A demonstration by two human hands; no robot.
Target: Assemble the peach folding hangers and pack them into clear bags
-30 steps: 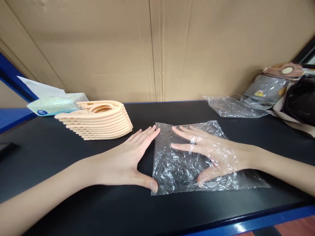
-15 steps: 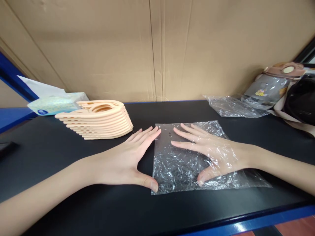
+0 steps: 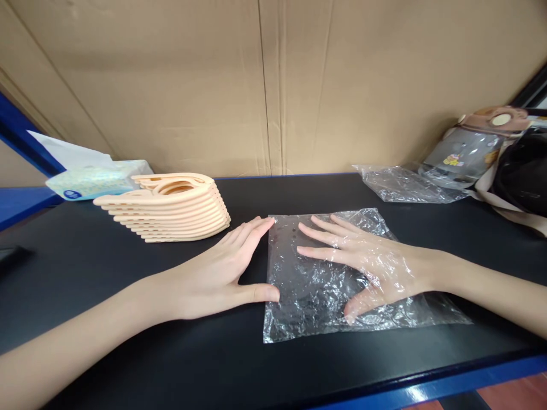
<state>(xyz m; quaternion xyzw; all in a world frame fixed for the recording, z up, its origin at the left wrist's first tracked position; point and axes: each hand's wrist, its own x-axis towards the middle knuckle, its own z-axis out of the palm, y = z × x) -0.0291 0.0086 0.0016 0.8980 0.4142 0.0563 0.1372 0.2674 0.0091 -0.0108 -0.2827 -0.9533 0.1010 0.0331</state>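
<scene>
A crinkled clear plastic bag (image 3: 311,296) lies flat on the black table (image 3: 128,353). My right hand (image 3: 367,265) is inside the bag, fingers spread flat, seen through the film. My left hand (image 3: 217,273) rests flat on the table at the bag's left edge, fingers stretched out, its thumb touching that edge. A stack of several peach plastic hangers (image 3: 171,208) lies to the left of my left hand.
A tissue pack (image 3: 92,179) sits behind the hangers at the far left. Another crumpled clear bag (image 3: 401,185) lies at the back right, beside a clear bottle with a brown lid (image 3: 470,148) and a dark bag (image 3: 521,182). Cardboard forms the back wall.
My left thumb has slid up along the bag's left edge, toward the fingers. My right hand has barely shifted inside the bag.
</scene>
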